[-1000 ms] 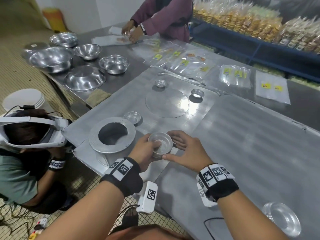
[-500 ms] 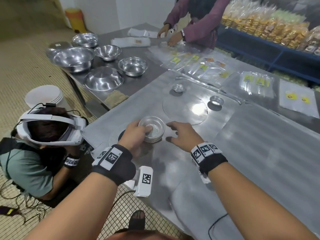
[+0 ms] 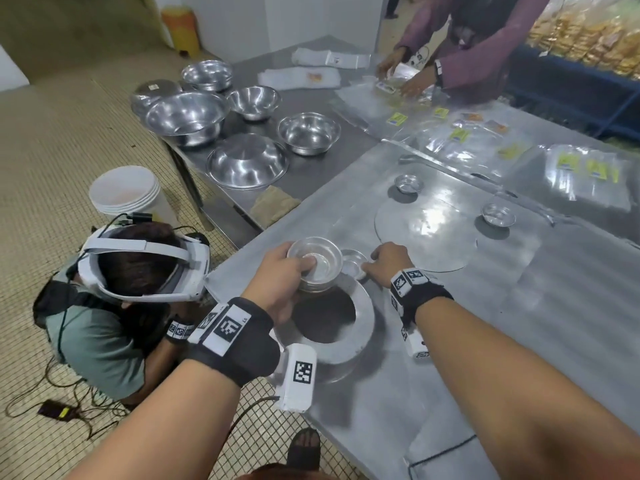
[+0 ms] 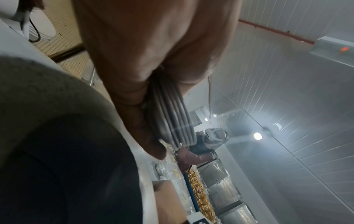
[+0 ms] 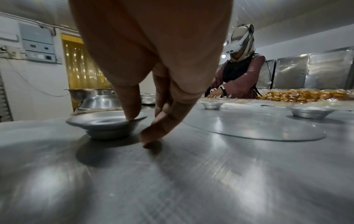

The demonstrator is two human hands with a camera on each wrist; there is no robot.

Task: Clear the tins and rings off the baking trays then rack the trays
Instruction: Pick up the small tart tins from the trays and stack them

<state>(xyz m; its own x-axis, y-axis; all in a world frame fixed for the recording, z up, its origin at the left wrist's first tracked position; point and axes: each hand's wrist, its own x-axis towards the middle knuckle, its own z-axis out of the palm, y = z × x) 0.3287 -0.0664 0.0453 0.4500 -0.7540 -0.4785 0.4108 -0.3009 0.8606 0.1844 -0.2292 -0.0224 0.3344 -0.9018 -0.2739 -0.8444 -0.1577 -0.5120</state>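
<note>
My left hand (image 3: 298, 271) grips a stack of several small metal tins (image 3: 317, 263) just above the wide metal ring (image 3: 346, 327). The left wrist view shows the stacked tin rims (image 4: 172, 121) edge-on between thumb and fingers. My right hand (image 3: 377, 266) pinches a single small tin (image 3: 353, 263) that sits on the baking tray (image 3: 346, 209); its index fingertip (image 5: 132, 115) is on the rim of that tin (image 5: 103, 125) and the thumb is beside the base. Two more tins (image 3: 408, 183) (image 3: 498, 214) stand farther back beside a flat round disc (image 3: 426, 233).
A person with a headset (image 3: 138, 265) crouches at the table's left corner, close to my left arm. Steel bowls (image 3: 247, 161) fill the far-left table. Another person (image 3: 467, 46) handles plastic bags (image 3: 467, 133) at the back. White buckets (image 3: 124, 192) stand on the floor.
My left hand has carried the tin stack left, over the ring. My right hand has reached forward and closed its fingers on the single tin beside the ring.
</note>
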